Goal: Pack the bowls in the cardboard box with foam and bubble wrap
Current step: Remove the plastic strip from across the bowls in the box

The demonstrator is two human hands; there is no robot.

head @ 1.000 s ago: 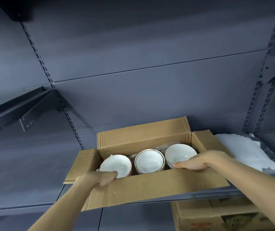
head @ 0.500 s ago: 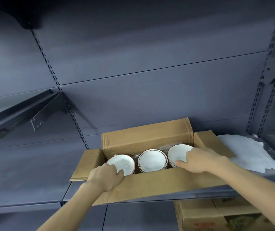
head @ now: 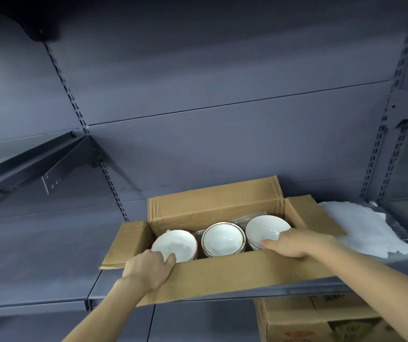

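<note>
Between the two hands, on a grey metal shelf (head: 49, 290), sits the open brown cardboard box (head: 235, 272) with three white ceramic bowls in a row inside it. The left hand (head: 148, 266) reaches over the box's near wall, its grip curled on the near rim of the pink-edged white bowl (head: 173, 245), thumb inside the bowl. The right hand (head: 294, 245) lies over the near rim of the plain white bowl (head: 264, 230), fingers fairly straight and pointing toward the other hand; whether it pinches the rim or only rests on it I cannot tell. The gold-rimmed white bowl (head: 222, 240) stands untouched between the two grips. Clear wrap shows behind and between the bowls. Outboard of the right grip, beside the box, lies a crumpled pile of white foam sheets (head: 361, 230).

The step looks like seating or lifting the outer bowls. Padding seems due next: that calls for freeing one hand to fetch foam without knocking the rims together.
</note>
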